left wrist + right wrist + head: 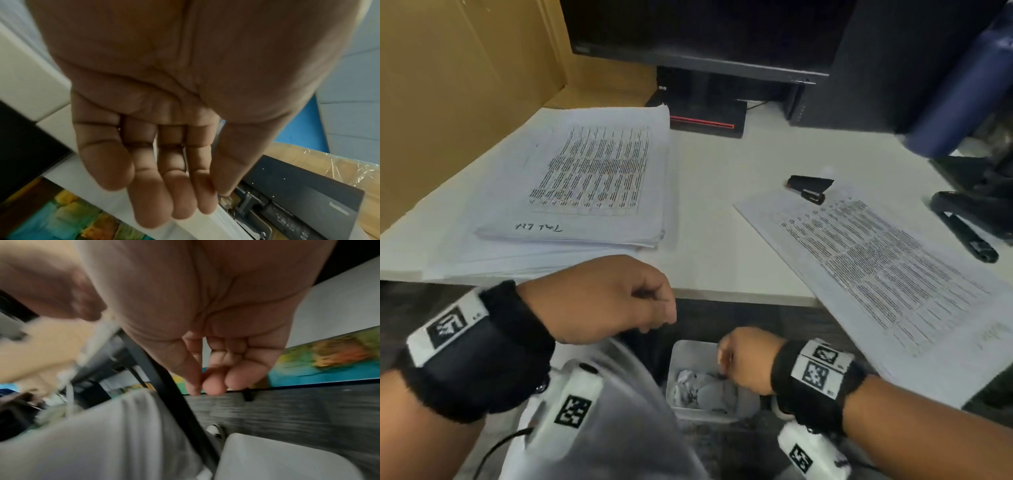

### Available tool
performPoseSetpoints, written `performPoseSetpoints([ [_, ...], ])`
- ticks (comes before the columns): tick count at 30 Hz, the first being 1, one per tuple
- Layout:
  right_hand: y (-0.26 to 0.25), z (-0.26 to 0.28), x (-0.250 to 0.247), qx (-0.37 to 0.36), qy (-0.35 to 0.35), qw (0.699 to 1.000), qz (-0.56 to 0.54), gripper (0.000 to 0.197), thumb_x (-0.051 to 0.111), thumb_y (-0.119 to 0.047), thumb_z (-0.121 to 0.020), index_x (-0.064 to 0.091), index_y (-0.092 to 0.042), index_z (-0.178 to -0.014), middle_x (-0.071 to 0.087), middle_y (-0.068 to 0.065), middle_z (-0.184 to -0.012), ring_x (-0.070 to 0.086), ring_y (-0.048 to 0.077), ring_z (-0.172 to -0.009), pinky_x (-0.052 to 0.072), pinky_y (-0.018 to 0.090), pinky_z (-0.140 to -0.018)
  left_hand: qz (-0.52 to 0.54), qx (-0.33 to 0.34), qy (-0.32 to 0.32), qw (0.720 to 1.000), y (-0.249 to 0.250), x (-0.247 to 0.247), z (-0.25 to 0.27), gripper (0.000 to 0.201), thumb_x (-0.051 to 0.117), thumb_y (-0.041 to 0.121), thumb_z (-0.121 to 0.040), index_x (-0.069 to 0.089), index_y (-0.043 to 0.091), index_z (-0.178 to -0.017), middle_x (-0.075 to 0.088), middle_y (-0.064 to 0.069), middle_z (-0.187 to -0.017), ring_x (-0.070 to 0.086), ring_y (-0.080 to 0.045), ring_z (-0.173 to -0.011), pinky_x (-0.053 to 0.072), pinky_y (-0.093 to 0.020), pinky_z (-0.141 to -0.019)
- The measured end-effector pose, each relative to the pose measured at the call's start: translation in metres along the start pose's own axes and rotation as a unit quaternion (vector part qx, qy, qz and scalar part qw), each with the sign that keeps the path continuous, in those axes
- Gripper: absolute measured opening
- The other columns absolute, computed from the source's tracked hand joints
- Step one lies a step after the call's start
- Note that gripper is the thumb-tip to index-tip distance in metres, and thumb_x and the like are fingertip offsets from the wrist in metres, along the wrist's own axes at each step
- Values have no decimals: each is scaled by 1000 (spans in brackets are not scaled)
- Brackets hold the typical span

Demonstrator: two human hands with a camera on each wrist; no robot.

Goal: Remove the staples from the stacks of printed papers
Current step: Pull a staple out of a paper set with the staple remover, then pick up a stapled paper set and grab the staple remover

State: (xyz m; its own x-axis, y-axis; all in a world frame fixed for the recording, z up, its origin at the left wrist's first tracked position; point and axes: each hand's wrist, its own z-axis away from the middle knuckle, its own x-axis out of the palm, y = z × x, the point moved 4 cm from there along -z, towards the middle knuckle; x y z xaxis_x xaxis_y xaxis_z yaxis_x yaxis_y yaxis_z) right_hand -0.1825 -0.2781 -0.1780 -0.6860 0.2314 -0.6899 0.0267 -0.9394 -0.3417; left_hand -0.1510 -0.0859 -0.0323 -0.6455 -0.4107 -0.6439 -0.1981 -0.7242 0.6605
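2 risks from here. The right hand (746,359) has its thumb pressed against its fingertips (213,386), and the waste bin (678,353) is directly below them. If there's a staple in that pinch, I can't see it: too small, and the frame is blurred. — A

What's the failure mode? — B

1: letting go off-centre. The fingertips sit near the bin's near rim, so a staple could land on the dark floor and be lost. 2: a prong catching skin. — A

And the left hand (599,301)? — B

Empty. Its fingers (148,194) are relaxed, loosely bent, gripping nothing. It hovers at the desk (722,222) edge. — A

Papers? — B

2 stacks, both flat on the desk beyond the fingers of both hands, untouched. The thick stack (585,178) is just past the left fingers: many sheets, ragged edges, a printed table on top, and handwriting on the near margin. The thin stack (876,267) is off to the right of the right fingers, skewed, with its near corner overhanging the desk edge. No staples are resolvable on either. The black staple tool (810,186) lies at the thin stack's far corner, well away from both hands. — A
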Motion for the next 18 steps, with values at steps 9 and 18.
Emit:
performPoseSetpoints([
  [9, 58, -92, 41, 59, -34, 994, 85, 39, 57, -13, -94, 64, -9, -132, 59, 10, -142, 58, 27, -128, 46, 32, -107, 22, 17, -11, 1000, -15, 3, -12, 14, 68, 27, -95, 75, 29, -84, 78, 3, -86, 74, -12, -81, 59, -36, -89],
  [18, -15, -25, -8, -18, 20, 999, -29, 27, 56, -10, -93, 70, -8, -116, 71, 7, -116, 67, 18, -96, 54, 19, -83, 191, 42, 14, 981, -7, -3, -11, 13, 75, 33, -91, 78, 22, -85, 72, -4, -74, 67, -12, -68, 51, -28, -64],
])
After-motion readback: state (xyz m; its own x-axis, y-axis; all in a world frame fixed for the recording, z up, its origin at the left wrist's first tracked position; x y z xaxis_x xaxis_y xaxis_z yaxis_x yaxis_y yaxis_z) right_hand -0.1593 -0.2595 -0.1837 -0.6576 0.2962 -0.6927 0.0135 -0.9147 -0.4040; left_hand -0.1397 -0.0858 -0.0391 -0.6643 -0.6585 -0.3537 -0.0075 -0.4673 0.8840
